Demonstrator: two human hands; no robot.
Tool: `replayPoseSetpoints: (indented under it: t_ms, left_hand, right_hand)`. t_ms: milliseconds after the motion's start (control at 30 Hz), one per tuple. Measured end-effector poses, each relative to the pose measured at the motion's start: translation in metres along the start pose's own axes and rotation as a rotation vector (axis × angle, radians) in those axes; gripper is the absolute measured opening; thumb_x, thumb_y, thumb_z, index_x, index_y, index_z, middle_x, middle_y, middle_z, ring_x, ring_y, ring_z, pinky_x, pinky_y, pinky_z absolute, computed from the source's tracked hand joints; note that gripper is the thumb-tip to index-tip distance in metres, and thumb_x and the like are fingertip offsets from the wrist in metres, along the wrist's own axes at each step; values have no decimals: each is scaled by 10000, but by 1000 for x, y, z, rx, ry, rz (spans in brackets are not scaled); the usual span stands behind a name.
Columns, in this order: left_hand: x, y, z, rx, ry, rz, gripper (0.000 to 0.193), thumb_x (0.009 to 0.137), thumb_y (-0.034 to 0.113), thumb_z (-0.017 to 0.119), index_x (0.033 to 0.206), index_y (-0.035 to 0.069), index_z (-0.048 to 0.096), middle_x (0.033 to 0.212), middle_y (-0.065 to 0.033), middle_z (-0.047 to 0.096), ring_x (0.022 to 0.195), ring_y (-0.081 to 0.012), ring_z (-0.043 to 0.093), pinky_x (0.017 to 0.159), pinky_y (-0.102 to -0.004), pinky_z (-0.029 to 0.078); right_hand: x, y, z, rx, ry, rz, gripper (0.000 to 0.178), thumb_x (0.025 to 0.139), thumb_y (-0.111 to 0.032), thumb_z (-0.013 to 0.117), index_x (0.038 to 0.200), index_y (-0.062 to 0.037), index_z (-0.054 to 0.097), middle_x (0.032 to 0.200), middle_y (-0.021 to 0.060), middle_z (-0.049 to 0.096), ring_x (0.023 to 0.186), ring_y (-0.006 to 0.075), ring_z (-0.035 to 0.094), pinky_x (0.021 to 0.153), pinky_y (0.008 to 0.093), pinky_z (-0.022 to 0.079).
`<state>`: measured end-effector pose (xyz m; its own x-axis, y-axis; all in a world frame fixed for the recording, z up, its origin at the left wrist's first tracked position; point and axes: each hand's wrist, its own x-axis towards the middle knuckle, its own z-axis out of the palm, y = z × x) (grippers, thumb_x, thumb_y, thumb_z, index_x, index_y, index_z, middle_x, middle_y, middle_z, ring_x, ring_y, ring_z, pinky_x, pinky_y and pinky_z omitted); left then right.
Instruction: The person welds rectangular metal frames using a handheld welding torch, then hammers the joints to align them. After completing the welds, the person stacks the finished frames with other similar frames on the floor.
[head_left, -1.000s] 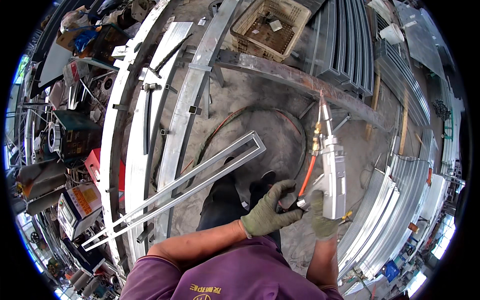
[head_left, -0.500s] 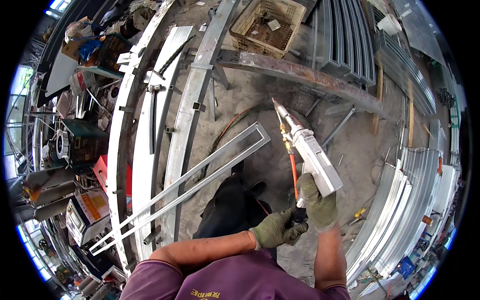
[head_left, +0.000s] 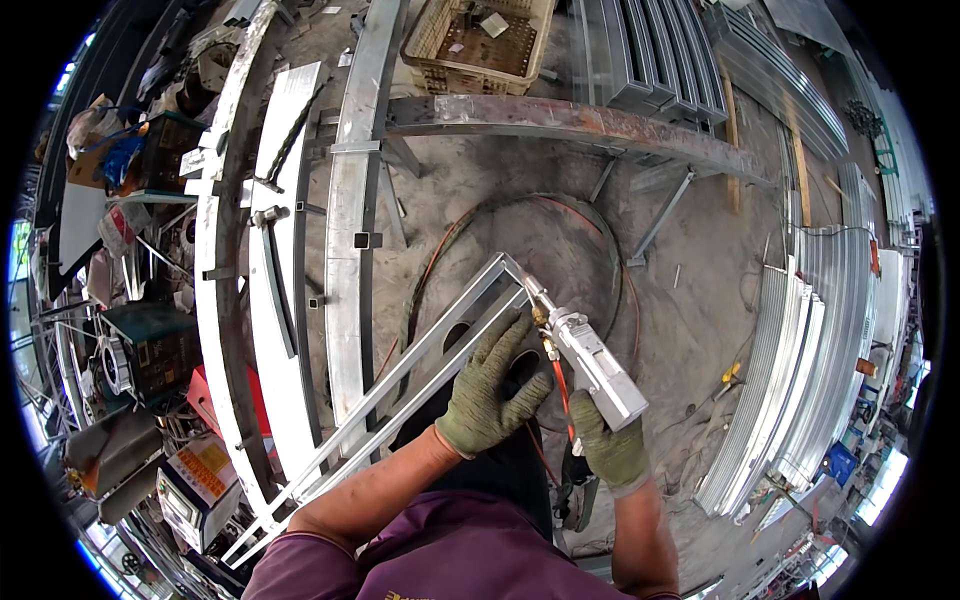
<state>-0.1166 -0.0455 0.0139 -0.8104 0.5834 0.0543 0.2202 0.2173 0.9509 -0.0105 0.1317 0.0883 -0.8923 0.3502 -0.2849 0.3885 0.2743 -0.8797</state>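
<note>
Head view, left hand (head_left: 490,385): gloved, fingers spread and lying flat, pressing down beside the near rail of the frame, close to its corner.
Head view, right hand (head_left: 612,452): gloved, fingers wrapping tight around the grip of the welding gun.
Welding gun (head_left: 590,358): boxy silver body, orange hose trailing toward the person; its brass nozzle is touching, or sitting just off, the frame corner; which one cannot be told.
Narrow metal frame (head_left: 400,385): two long parallel rails joined at the far end, running diagonally from lower left to centre, over the concrete floor (head_left: 690,300).
Surroundings: long steel beams (head_left: 350,200) lying to the left; a wicker basket (head_left: 475,45) sitting at top.
Step in hand, judged: lining the nozzle up on the corner joint while steadying the frame.
Next move, judged: calling for a still nozzle and firm left-hand pressure, fingers keeping apart from the joint.
</note>
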Motion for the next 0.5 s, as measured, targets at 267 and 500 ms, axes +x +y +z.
replayPoseSetpoints:
  t_ms: [267, 500]
  left_hand:
    - [5, -9, 2, -188, -71, -61, 773, 995, 241, 780, 1624, -26, 419, 1664, -272, 425, 1572, -414, 391, 1277, -460, 313]
    - [8, -14, 3, -82, -42, -76, 813, 956, 245, 808, 1624, -16, 423, 1650, -289, 425, 1503, -430, 479, 1213, -451, 427]
  right_hand:
    - [6, -1, 21, 43, 8, 129, 359, 1049, -200, 710, 1313, 41, 681, 1147, 191, 760, 1040, 311, 759, 881, 402, 590]
    - [18, 3, 32, 122, 6, 121, 384, 1072, -235, 706, 1347, 18, 615, 992, 44, 688, 850, 123, 640, 734, 309, 541]
